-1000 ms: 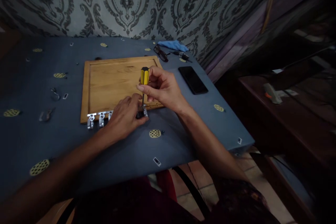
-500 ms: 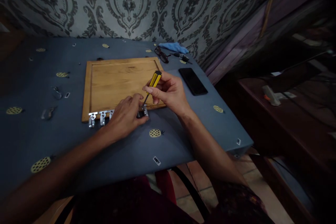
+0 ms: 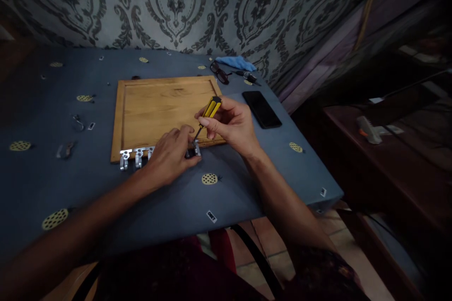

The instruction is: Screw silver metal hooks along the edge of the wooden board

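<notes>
Right here, the right hand (image 3: 231,124) has a yellow-and-black screwdriver (image 3: 212,108) pinched between thumb and fingers, its long axis tilted: handle up and to the right, shaft slanting down and left, away from those fingertips. And look where it points! The tip sits at the end metal hook (image 3: 197,149), which lies below and to the left of the right hand, at the near edge of the wooden board (image 3: 167,108). The left hand (image 3: 171,153) is the nearer one, right beside that hook, fingers bent over the board's edge and thumb stretched to the hook's foot; whether it truly grips or only steadies, I can't tell from here. Out to the left of that hand, more metal hooks (image 3: 124,160) line the same edge, some hidden under the palm. Farther left, a loose hook (image 3: 77,122) lies on the blue tabletop (image 3: 243,183). Beyond the right hand, a dark phone (image 3: 262,109) lies to its right, with glasses (image 3: 219,73) and a blue cloth (image 3: 236,62) farther off. Any writing? Nearer the person than both hands, a small printed label (image 3: 211,217) seems to read "OBEY", though it's blurry; I spot no brand on the screwdriver or phone.
</notes>
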{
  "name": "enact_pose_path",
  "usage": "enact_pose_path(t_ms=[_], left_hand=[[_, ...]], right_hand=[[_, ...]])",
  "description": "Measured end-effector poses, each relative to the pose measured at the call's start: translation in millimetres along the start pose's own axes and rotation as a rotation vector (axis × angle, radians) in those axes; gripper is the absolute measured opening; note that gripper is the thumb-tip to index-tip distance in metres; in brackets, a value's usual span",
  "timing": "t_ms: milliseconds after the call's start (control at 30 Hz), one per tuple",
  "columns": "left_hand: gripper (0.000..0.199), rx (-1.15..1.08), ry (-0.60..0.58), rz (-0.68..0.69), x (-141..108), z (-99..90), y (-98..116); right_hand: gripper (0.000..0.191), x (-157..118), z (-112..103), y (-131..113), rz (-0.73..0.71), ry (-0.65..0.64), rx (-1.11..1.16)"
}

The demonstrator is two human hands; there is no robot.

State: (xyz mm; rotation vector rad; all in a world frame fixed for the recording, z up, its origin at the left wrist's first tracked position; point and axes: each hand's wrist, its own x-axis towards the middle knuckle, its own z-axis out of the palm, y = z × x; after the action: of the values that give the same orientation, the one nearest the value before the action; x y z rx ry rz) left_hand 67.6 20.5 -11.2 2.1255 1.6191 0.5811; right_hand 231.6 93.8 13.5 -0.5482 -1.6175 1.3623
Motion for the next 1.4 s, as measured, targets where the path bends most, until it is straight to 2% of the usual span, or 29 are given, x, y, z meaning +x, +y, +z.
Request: enact_pose_path(t_ms=[367, 467, 600, 767, 867, 1400], left_hand=[[0.045, 0.010, 0.001, -0.011, 0, 1.2, 1], [0.045, 0.009, 0.004, -0.009, 0, 1.4, 1], [0.046, 0.004, 0.002, -0.001, -1, 1.6, 0], [0.044, 0.004, 0.020, -0.003, -1, 2.1, 0], [0.045, -0.001, 0.032, 0.005, -1, 2.6, -1], [0.044, 0.015, 0.010, 0.001, -1, 2.4, -1]], right_hand=[[0.034, -2, -10, -7, 0.035, -0.067, -0.037], [0.031, -2, -2, -2, 0.000, -0.020, 0.003], [0.037, -2, 9, 3, -0.054, 0.045, -0.019], [0.040, -4, 10, 6, -0.096, 0.231, -0.119], [0.043, -3, 9, 5, -0.109, 0.280, -0.137], [0.043, -3, 9, 8, -0.067, 0.202, -0.120]])
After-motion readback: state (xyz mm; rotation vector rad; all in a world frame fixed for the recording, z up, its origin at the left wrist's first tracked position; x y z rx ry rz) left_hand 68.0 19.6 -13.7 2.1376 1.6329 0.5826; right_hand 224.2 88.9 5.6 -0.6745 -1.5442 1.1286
